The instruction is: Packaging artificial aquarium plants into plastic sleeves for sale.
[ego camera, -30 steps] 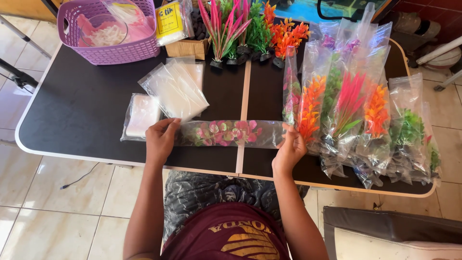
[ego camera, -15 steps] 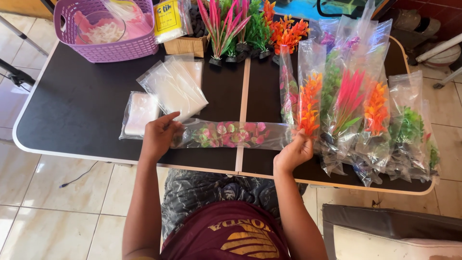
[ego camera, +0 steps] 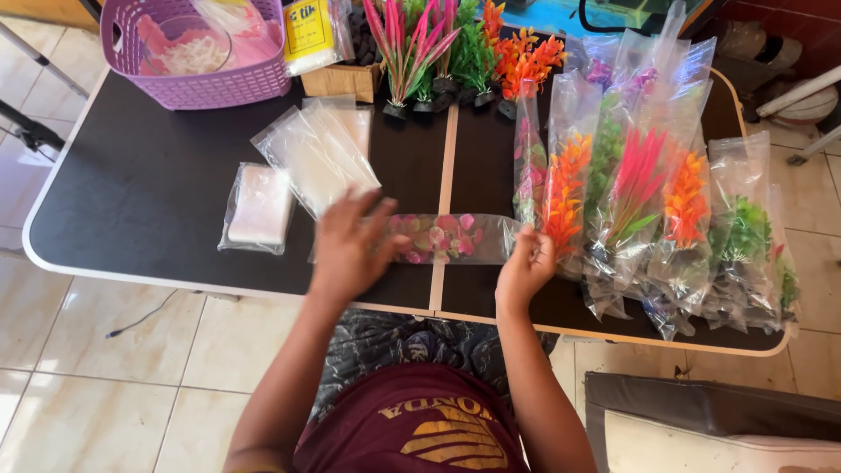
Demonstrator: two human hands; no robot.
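A: Obs. – bagged pink plant (ego camera: 442, 238) lies flat across the worktop (ego camera: 131, 210) seam, near the front edge. Left hand (ego camera: 349, 245) spread flat, pressing one end; right hand (ego camera: 524, 267) curled, pinching the bag's other end.

B: Handling note?

A: Judged best to keep the left palm flat and pull the film taut from the right, so the leaves lie flat.

B: Counts?

A: One purple basket (ego camera: 197, 52); one fanned stack of empty bags (ego camera: 317, 158); one small white packet (ego camera: 256, 208). Filled bags (ego camera: 648, 193) at right overlap – roughly ten, exact count unclear.
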